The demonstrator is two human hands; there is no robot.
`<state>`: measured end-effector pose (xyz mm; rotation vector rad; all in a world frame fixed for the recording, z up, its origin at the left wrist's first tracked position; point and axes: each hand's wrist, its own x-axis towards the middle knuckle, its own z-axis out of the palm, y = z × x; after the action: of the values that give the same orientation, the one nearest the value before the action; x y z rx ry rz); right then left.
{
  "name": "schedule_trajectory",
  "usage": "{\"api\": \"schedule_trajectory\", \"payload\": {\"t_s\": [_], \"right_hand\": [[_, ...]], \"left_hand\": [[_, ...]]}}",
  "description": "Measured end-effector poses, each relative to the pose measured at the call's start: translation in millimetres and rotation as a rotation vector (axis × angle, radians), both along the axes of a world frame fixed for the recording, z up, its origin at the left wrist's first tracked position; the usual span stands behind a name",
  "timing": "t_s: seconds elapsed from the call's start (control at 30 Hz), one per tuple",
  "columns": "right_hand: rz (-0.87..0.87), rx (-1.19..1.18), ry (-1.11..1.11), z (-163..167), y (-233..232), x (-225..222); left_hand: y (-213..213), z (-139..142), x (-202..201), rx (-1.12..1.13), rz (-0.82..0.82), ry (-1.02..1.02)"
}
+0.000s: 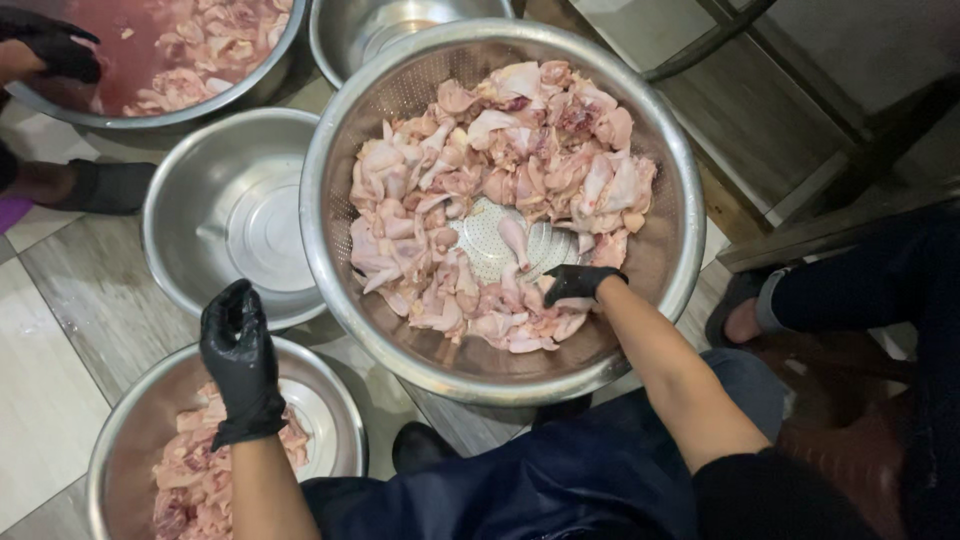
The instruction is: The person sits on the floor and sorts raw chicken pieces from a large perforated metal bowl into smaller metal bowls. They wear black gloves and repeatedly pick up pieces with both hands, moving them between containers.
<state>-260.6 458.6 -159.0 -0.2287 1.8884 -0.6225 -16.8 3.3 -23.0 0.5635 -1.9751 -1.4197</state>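
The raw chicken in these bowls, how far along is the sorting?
Some pieces already lie in the lower-left bowl. The right hand reaches into the pile in the big colander; the left hand hovers open above the lower-left bowl. Most chicken pieces remain in the colander.

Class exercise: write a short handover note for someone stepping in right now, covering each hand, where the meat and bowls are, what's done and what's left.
Left hand: black glove, open, above the lower-left bowl, which is partly filled with raw chicken pieces.
Right hand: gloved, reaching into the large perforated colander, its grip on the chicken there not clear.
An empty steel bowl sits between them.
Done: some chicken in the lower-left bowl.
Left: most remains in the colander.
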Motion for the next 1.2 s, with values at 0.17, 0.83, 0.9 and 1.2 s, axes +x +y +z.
{"api": "schedule_trajectory", "payload": {"t_s": [0.17, 0.83, 0.9, 1.2], "right_hand": [[0.081, -0.117, 0.404, -34.7, -16.1, 20.8], [-0.382, -1.097, 0.020, 69.1, -208.2, 89.6], [-0.337, -1.109, 0.152, 72.9, -231.1, 105.4], [-0.171, -1.210, -0.088, 31.7, -335.4, 222.5]], "left_hand": [[6.6, 3.4, -6.2, -0.031, 0.045, -0.067], [13.4, -11.5, 14.3, 0.459, -0.712, -0.342], [9.6, -16.8, 22.2, 0.518, -0.668, -0.340], [-30.7, -3.8, 48.9, -0.232, 0.350, 0.197]]}}
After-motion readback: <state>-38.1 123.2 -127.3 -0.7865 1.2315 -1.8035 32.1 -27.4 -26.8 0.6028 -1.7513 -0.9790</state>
